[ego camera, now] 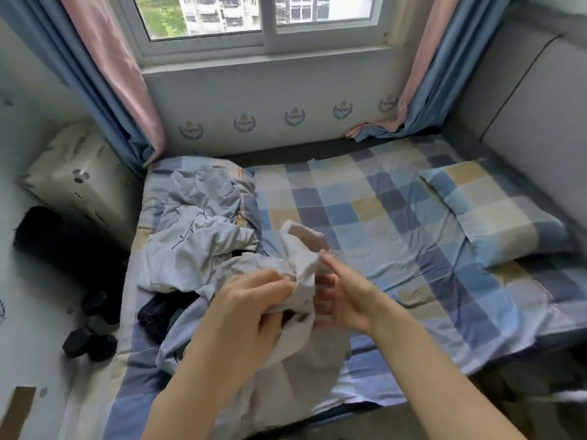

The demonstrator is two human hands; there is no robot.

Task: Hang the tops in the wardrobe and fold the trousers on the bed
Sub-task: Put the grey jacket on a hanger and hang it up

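A crumpled pale grey-white cotton garment (301, 265) is bunched up between both hands above the near left part of the bed, its lower folds trailing down onto the checked blue, beige and grey bedsheet (365, 211); whether it is a top or trousers cannot be told. Behind it lies a heap of other clothes: a wrinkled light grey top with a thin dark line print (197, 230) and, at the heap's near edge, a dark navy piece (158, 312). The right half of the bed is flat sheet up to the checked pillow (495, 211) by the grey padded headboard (521, 115). The left hand (244, 309) has its grip closed, fingers curled round the fabric. The right hand (343, 296) touches the bunch, fingers mostly straight, pressing its side.
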